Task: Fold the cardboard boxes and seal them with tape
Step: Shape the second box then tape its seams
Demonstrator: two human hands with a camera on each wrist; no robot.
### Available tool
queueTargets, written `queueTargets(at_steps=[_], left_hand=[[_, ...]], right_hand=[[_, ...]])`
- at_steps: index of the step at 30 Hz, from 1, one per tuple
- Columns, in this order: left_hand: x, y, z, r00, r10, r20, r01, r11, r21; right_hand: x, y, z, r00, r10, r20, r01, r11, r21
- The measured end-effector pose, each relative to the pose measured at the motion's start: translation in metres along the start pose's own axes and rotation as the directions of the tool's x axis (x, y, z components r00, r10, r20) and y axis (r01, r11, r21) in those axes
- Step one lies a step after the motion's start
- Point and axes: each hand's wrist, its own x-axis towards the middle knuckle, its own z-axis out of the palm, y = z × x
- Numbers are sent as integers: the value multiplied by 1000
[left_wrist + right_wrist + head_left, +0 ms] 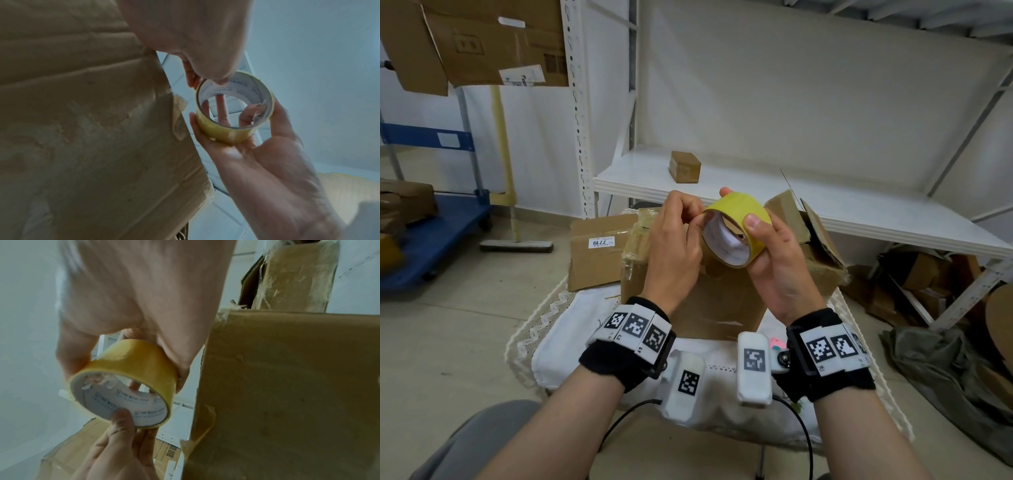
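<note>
A yellow tape roll with a white printed core is held up in front of me, above a brown cardboard box that stands on a white cloth. My right hand grips the roll round its outer band, thumb on top. My left hand pinches the roll's near rim, thumb inside the core and curled fingers on the outside. From the left wrist the roll shows beside the box wall. The box's right flaps stand open.
A white shelf runs behind the box and carries a small taped box. A flattened carton leans at the left. A blue cart stands far left. Cardboard scraps and dark cloth lie at the right.
</note>
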Motion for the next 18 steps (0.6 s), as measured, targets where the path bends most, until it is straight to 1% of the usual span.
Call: queueTargets(at_steps=[2,7,11,18], left_hand=[[0,1,-2,999,-30,-14,29,997,-68],[2,-2,-3,997,-69,-43,65,995,-76],[3,-4,-4,993,-113,-17,111,989,-97],[4,-5,-7,997,-73,11,74,996,-56]], right_hand=[[0,0,-1,1000,-14,-4,14,1000,5],[2,3,-2,1000,-18,-2,18,1000,-16],[3,3,-1,1000,-13,-6,13,999,-32],[2,4,1,1000,-18,9,18,999,-39]])
